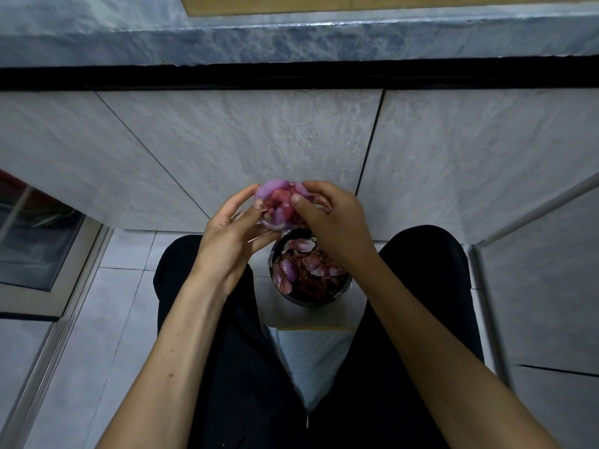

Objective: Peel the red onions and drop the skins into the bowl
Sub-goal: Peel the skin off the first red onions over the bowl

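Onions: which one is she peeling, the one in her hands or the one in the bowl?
The onion cluster held up between the left hand and right hand. The other purple onion lies untouched among skins in the bowl.

A glossy, smooth purple peeled onion [275,202] is seen above dry, papery reddish skins [308,270] in a dark, shiny-rimmed round bowl [311,301]; matt grey stone-look tiles [227,140] are seen behind.
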Demonstrator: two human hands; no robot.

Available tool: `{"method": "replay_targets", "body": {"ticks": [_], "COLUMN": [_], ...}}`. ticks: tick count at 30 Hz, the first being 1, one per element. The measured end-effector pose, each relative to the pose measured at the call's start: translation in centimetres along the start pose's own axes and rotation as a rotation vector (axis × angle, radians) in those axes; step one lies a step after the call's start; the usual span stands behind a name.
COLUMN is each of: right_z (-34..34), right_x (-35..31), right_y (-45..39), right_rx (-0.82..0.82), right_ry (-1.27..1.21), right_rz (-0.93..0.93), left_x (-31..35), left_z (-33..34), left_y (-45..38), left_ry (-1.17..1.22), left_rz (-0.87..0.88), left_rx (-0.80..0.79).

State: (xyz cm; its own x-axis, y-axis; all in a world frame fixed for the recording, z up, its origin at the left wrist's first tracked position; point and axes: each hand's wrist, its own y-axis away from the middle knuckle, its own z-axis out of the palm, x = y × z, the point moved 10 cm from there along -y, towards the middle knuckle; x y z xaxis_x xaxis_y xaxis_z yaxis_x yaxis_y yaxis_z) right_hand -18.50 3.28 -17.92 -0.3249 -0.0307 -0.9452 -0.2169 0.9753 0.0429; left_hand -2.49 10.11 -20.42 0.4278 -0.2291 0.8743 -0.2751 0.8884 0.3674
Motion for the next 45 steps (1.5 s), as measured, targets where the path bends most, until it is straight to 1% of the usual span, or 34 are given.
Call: {"method": "replay_targets", "body": {"ticks": [5, 7, 10, 14, 18, 24, 26, 29, 33, 38, 42, 45], "right_z": [0.0, 0.2, -0.1, -1.5, -2.1, -3.0, -3.4, -4.2, -4.9, -4.8, -4.3, -4.2], "right_x": [-0.8, -1.4, -2.1, -3.2, -3.7, -5.3, -6.8, -9.9, -15.6, -21.6, -24.6, -26.0], "right_y": [0.3, 0.5, 1.0, 1.0, 0.6, 0.0, -0.3, -1.6, -3.6, -5.6, -6.4, -6.7], "right_rx": [-0.026, -0.063, -0.085, -0.02, -0.021, -0.049, -0.056, -0.052, -0.036, -0.051, -0.064, -0.073], "right_ry": [-0.035, -0.052, -0.07, 0.064, 0.137, 0.134, 0.14, 0.167, 0.221, 0.29, 0.374, 0.374], "right_rz": [0.002, -0.008, -0.04, -0.121, -0.179, -0.225, -0.241, -0.27, -0.363, -0.438, -0.491, -0.494], "left_x": [1.6, 2.2, 2.3, 1.3, 0.8, 2.5, 4.2, 8.4, 14.7, 20.2, 22.6, 23.9], "left_z": [0.6, 0.7, 0.6, -0.2, -0.2, 0.1, 0.4, 0.7, 1.1, 1.1, 1.3, 1.0], "left_y": [1.0, 1.1, 1.1, 0.9, 1.2, 1.3, 1.4, 1.6, 1.6, 0.6, 0.1, 0.1], "left_ry": [-0.098, -0.133, -0.096, -0.037, -0.006, 0.124, 0.132, 0.097, 0.059, 0.051, 0.049, 0.068], "left_rz": [0.096, 0.124, 0.109, 0.055, 0.027, 0.008, 0.036, 0.135, 0.237, 0.252, 0.239, 0.234], "left_rx": [-0.071, -0.061, -0.011, 0.04, 0.032, 0.01, -0.005, -0.001, 0.006, 0.049, 0.086, 0.094]}}
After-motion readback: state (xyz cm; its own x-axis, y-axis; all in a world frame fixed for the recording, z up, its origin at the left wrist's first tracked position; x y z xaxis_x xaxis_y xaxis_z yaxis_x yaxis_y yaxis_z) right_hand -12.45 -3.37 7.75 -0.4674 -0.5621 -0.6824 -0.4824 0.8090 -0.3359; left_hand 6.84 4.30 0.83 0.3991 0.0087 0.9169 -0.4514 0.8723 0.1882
